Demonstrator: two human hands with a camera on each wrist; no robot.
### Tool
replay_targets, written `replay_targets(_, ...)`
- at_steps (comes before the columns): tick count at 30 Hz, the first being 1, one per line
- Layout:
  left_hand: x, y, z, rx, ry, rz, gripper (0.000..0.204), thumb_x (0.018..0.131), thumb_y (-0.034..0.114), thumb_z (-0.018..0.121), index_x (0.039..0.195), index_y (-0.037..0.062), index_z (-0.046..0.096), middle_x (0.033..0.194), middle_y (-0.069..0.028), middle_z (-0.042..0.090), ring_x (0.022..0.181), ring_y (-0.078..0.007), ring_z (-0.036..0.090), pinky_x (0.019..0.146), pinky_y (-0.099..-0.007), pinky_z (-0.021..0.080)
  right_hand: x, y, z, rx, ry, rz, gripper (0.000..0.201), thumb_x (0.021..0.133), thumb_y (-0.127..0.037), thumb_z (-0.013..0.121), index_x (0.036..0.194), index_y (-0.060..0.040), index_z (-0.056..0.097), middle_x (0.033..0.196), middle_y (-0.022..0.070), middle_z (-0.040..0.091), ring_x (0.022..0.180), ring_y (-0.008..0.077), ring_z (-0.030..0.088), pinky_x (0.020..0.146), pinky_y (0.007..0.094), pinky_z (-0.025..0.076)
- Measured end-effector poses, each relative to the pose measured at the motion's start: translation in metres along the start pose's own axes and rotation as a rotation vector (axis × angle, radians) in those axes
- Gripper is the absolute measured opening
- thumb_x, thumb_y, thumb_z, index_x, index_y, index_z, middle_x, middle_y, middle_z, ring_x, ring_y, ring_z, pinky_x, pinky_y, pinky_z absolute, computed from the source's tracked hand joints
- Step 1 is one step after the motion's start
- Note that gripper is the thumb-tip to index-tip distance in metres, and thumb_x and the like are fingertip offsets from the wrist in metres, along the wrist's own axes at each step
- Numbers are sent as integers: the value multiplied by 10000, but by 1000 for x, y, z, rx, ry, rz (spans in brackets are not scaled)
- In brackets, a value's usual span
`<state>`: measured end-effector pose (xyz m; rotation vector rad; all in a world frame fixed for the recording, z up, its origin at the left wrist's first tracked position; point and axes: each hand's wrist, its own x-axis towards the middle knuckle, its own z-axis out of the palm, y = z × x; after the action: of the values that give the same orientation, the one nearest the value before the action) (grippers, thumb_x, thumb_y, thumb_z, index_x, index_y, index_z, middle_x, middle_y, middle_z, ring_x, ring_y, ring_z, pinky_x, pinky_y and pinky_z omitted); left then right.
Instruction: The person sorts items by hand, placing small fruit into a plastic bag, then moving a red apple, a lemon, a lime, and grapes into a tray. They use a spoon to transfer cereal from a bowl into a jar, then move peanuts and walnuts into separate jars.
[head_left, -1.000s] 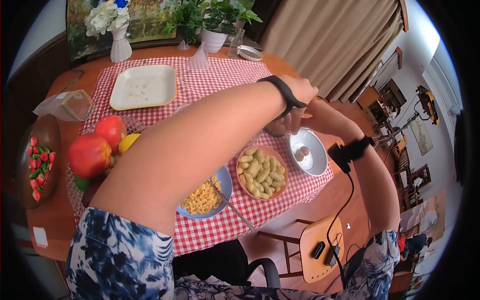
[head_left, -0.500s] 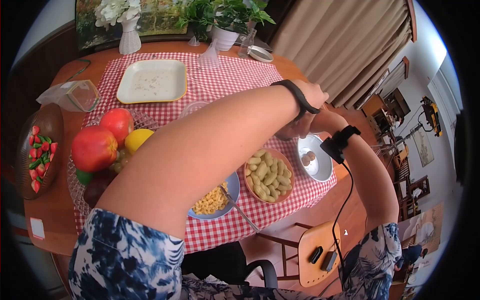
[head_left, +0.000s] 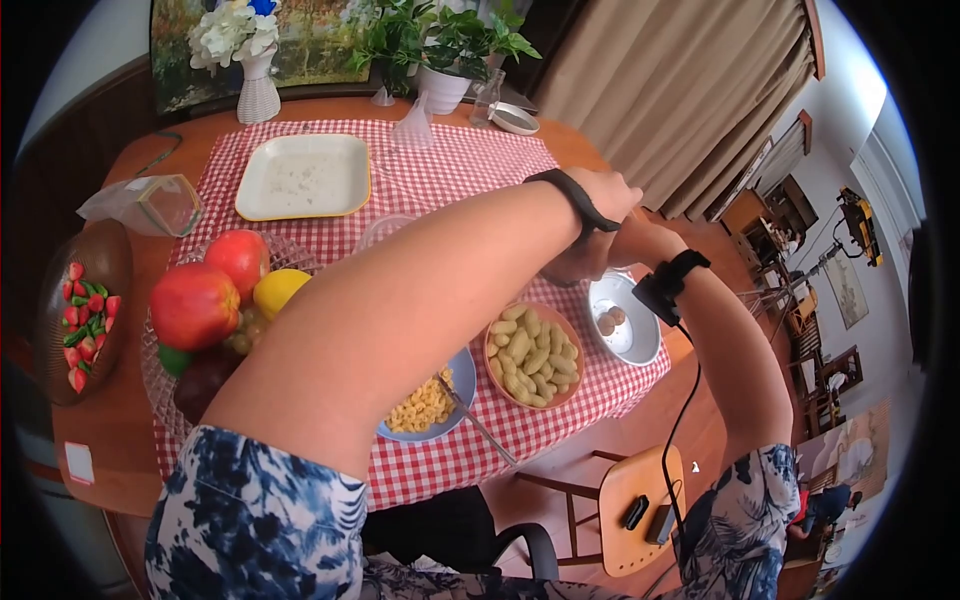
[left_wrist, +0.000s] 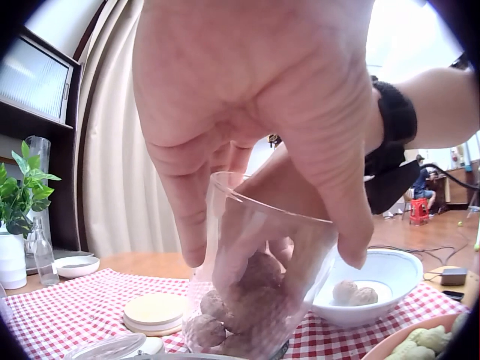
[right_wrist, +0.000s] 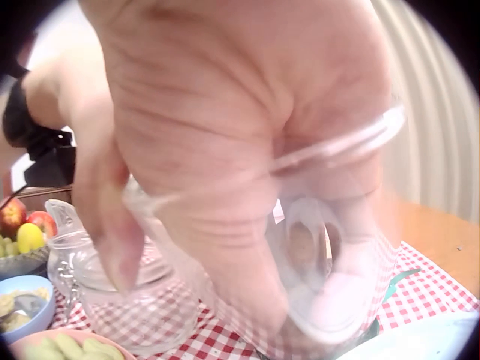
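Note:
From above, my left hand grips the rim of a clear glass jar, thumb on one side and fingers on the other. Several brown walnuts lie low inside the tilted glass. My right hand reaches down through its mouth, with fingers curled around a walnut among the upper ones; the glass and fingers partly hide it. In the head view my left hand covers most of the jar, beside my right hand. A white bowl close by holds two walnuts.
Peanuts fill an orange bowl; a blue bowl holds macaroni and a spoon. A lidded glass canister stands near my hands. Fruit, strawberries and a white tray are farther left. A cable hangs from my right wrist.
Both hands stay at the jar with only small shifts. The camera view has swayed slightly. The two walnuts in the white bowl look the same throughout.

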<state>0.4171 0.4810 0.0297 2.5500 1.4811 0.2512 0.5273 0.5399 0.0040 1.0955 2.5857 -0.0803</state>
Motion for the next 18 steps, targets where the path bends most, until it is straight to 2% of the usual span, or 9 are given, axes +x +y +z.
replay_targets(3, -2, -6, 0, -8, -4, -1, 953, 497, 320, 927, 1273, -11, 485, 1150, -221, 666, 1070, -368, 657, 887, -413, 561, -1, 13, 5, -19, -9, 23, 383, 801, -152, 764, 1151, -43, 653, 1085, 157, 690, 998, 264, 653, 873, 360, 515)
replay_targets(5, -5, -5, 0, -15, -3, 6, 952, 497, 320, 927, 1271, -12, 483, 1149, -222, 666, 1069, -369, 657, 883, -413, 562, -12, 31, 11, 202, 177, -451, 379, 781, -140, 765, 1130, -42, 651, 1062, 157, 688, 957, 272, 650, 845, 360, 520)
replay_targets(6, -6, -3, 1, -11, 5, -11, 932, 511, 313, 921, 1270, -2, 481, 1148, -214, 664, 1062, -360, 659, 868, -411, 564, -15, 39, 13, 143, 150, -323, 346, 772, -93, 747, 1103, -38, 661, 1024, 150, 693, 936, 262, 651, 832, 355, 520)
replay_targets(9, -5, 1, -1, 14, -11, -15, 922, 514, 306, 922, 1265, 0, 485, 1140, -207, 664, 1054, -348, 662, 854, -407, 567, -21, 35, 6, 166, 77, -274, 329, 757, -73, 752, 1073, -37, 670, 970, 140, 700, 913, 244, 654, 820, 349, 517)
replay_targets(13, -5, 0, -2, -23, -20, 6, 878, 510, 291, 926, 1217, -9, 502, 1088, -196, 674, 1010, -342, 673, 834, -396, 572, -15, 45, 13, 257, 95, -313, 303, 740, -37, 749, 1034, -38, 677, 912, 122, 699, 878, 211, 648, 786, 336, 519)
replay_targets(18, 3, -1, -1, -18, -29, 25, 864, 501, 288, 921, 1195, -19, 506, 1078, -201, 676, 989, -339, 678, 824, -392, 572, -18, 48, 20, 342, 242, -394, 289, 720, -8, 750, 998, -28, 676, 864, 88, 683, 803, 159, 631, 709, 306, 521)
